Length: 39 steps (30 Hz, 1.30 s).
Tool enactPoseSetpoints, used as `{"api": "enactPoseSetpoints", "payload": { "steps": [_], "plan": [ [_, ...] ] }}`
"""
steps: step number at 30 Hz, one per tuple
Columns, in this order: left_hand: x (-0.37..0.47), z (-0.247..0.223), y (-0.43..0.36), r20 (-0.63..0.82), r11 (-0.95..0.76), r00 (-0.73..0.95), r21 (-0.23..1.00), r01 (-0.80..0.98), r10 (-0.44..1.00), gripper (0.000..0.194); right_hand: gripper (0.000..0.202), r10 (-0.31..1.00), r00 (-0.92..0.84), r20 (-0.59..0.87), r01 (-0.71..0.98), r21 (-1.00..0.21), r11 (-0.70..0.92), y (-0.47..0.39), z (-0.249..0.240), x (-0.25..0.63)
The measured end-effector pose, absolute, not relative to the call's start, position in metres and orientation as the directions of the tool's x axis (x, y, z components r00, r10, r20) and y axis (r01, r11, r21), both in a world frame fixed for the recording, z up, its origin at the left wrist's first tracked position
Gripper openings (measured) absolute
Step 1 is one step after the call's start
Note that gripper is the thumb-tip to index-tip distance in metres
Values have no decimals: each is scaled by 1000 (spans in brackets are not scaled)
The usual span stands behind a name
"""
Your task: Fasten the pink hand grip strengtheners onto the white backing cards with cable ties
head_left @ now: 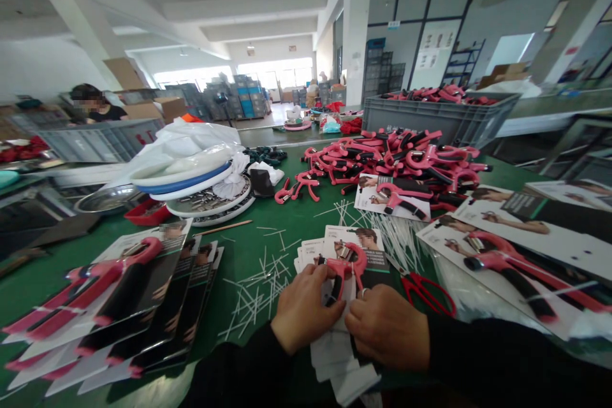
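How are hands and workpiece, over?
Left hand holding pink-and-black hand exerciser over white-and-black printed card; right hand curled beside it, hold unclear. Red-handled scissors lying close to right hand.

Metallic ring (pixel 363 294) on right hand (pixel 389 326). Dark left sleeve (pixel 243 363) left of ring; dark right sleeve (pixel 482 350) right of it.

Glossy plastic exerciser (pixel 342 266), smooth paper card (pixel 377 260), shiny metal bowl (pixel 108 199), matt plastic crate (pixel 425 120), wooden stick (pixel 227 227)
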State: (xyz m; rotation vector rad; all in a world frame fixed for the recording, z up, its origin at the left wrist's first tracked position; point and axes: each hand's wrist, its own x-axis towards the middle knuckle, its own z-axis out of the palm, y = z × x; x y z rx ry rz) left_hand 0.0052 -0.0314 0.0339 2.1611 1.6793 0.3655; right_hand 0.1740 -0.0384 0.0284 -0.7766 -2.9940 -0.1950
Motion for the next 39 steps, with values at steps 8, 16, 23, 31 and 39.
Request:
{"api": "enactPoseSetpoints", "payload": {
  "steps": [8, 16, 23, 31, 39],
  "plan": [
    [4, 29, -23, -85, -190, 295, 591, 784, 952, 36, 5, 501, -847, 177, 523, 108, 846, -36, 25, 181],
    [7, 32, -29, -96, -164, 248, 519, 839, 964, 33, 15, 545, -689, 477, 634, 34, 772, -45, 11, 182],
    [17, 34, -42, -31, -200, 231, 400, 895, 972, 28, 19, 671, -560, 486, 584, -343, 736, -45, 1, 177],
    [6, 18, -42, 62, -208, 215, 608, 767, 975, 27, 11, 743, -566, 357, 620, -410, 669, -47, 14, 174],
    [1, 22, -38, 52, -191, 198, 584, 789, 979, 21, 13, 708, -573, 414, 545, -453, 706, -44, 10, 179]
  ]
}}
